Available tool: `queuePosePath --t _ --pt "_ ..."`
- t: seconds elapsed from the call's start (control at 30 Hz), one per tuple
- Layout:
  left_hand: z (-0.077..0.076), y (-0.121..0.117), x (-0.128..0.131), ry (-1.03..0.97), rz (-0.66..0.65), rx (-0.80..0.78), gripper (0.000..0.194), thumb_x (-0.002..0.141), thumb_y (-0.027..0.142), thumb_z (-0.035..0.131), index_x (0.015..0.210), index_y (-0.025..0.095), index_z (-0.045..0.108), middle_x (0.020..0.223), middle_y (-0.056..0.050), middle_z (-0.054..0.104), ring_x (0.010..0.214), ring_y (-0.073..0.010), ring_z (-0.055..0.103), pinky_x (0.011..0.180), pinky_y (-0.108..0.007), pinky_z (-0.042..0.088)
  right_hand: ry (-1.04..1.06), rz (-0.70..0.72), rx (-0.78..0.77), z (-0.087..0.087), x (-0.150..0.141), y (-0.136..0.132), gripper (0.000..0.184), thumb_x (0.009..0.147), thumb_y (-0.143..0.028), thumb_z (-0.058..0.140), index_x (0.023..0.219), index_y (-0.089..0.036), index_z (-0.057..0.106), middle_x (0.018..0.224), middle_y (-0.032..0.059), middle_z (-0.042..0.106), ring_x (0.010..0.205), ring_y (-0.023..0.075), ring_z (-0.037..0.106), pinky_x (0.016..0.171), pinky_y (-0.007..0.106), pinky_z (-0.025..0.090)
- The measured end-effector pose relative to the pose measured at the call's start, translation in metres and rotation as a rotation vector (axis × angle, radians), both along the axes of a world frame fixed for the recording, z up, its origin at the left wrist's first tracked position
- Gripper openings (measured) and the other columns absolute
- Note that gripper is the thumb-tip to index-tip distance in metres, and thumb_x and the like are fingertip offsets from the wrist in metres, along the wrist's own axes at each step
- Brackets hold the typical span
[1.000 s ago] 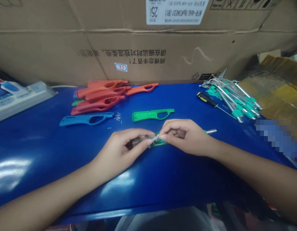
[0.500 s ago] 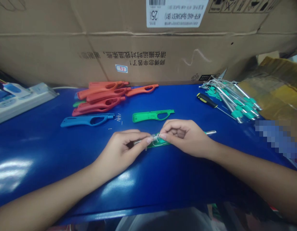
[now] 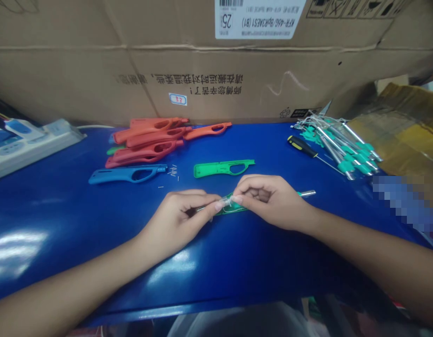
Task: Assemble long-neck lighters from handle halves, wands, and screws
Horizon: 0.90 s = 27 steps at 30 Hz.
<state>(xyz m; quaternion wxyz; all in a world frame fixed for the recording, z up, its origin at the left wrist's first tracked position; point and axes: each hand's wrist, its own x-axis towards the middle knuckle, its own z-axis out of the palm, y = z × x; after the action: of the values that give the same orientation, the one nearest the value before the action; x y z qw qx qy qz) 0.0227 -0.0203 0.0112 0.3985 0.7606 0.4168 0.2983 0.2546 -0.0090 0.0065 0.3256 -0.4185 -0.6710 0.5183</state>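
Observation:
My left hand (image 3: 183, 213) is closed, thumb and fingers pinching a small clear plastic piece (image 3: 224, 201) that lies lengthwise over a green lighter shell half (image 3: 221, 212). My right hand (image 3: 268, 199) meets it from the other side, its thumb and forefinger pinched at the clear piece's end on a thin white wire. A loop of that wire (image 3: 226, 210) hangs below the fingertips. From behind my right hand pokes the shell's metal tube (image 3: 307, 193). Both hands cover most of this shell. Just beyond them rests another green shell half (image 3: 223, 169), its inner side up.
Red and orange lighter shells (image 3: 146, 140) are piled at the back left, with a blue shell (image 3: 127, 174) and several small screws (image 3: 173, 171) in front. A screwdriver (image 3: 302, 146) lies beside metal tubes with green parts (image 3: 346, 150). A power strip (image 3: 37, 142) and cardboard box (image 3: 97, 84) border the table.
Both hands stay almost where they were, with the fingertips shifting only slightly on the clear piece. The other things on the table have not moved.

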Motion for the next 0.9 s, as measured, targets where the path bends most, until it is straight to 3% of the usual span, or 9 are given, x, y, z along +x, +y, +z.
queuePosePath --t 0.47,0.9 --pt "0.0037 0.001 -0.0027 0.008 -0.024 0.031 0.019 0.097 0.028 0.066 0.101 0.02 0.083 0.077 -0.001 0.075 0.064 -0.0116 0.063 0.058 -0.021 0.047 0.027 0.041 0.019 0.0054 0.002 0.002 0.012 0.088 -0.029 0.07 0.084 -0.017 0.072 0.088 0.005 0.066 0.076 0.0145 0.062 0.067 0.029 0.052" --pt "0.0043 0.0 0.0007 -0.021 0.002 0.022 0.018 0.096 0.029 0.068 0.1 0.02 0.083 0.084 -0.002 0.078 0.067 -0.0124 0.067 0.061 -0.021 0.05 0.038 -0.002 -0.001 0.0038 0.0007 0.0007 0.015 0.085 -0.031 0.072 0.081 -0.016 0.071 0.081 0.004 0.067 0.066 0.0113 0.058 0.058 0.025 0.048"
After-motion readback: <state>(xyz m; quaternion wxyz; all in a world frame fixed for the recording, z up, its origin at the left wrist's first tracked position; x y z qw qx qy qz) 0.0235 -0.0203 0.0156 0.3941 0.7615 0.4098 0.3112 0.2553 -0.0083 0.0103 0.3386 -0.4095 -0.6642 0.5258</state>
